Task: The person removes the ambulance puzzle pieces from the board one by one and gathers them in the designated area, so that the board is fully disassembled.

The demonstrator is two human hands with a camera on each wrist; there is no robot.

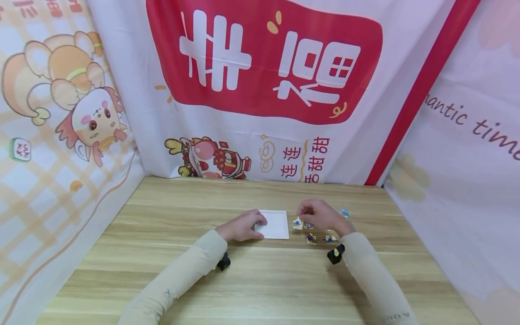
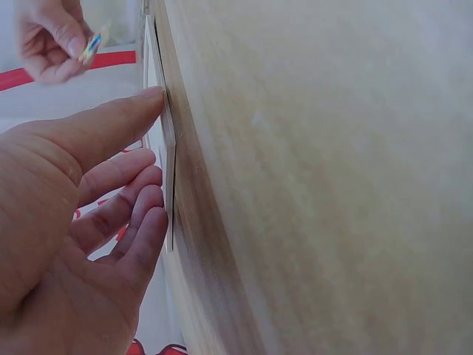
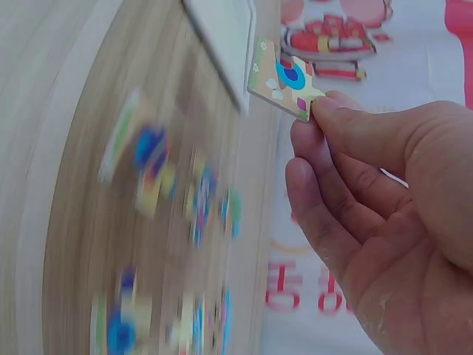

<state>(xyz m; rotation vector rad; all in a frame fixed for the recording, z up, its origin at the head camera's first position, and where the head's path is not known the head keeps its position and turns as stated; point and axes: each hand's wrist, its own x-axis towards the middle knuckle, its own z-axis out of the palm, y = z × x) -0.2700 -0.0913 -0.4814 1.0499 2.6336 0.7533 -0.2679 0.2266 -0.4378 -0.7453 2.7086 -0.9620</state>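
A white rectangular puzzle tray (image 1: 278,227) lies flat on the table. My left hand (image 1: 243,225) rests at the tray's left side, its thumb and fingertips touching the board's edge in the left wrist view. Just right of the tray, my right hand (image 1: 322,215) pinches a jigsaw puzzle piece (image 3: 284,78) between thumb and fingers. This piece is cream with a blue round shape and small white flowers, and it is raised off the table. Below it, several loose puzzle pieces (image 1: 311,238) lie scattered; the right wrist view shows them blurred, and the hand partly covers them in the head view.
The wooden table (image 1: 260,284) ends at a white cloth backdrop (image 1: 260,81) with a red printed panel. Printed cloths also hang along the left side (image 1: 53,180) and the right side (image 1: 459,189). A blue piece (image 1: 345,213) lies beyond the right wrist.
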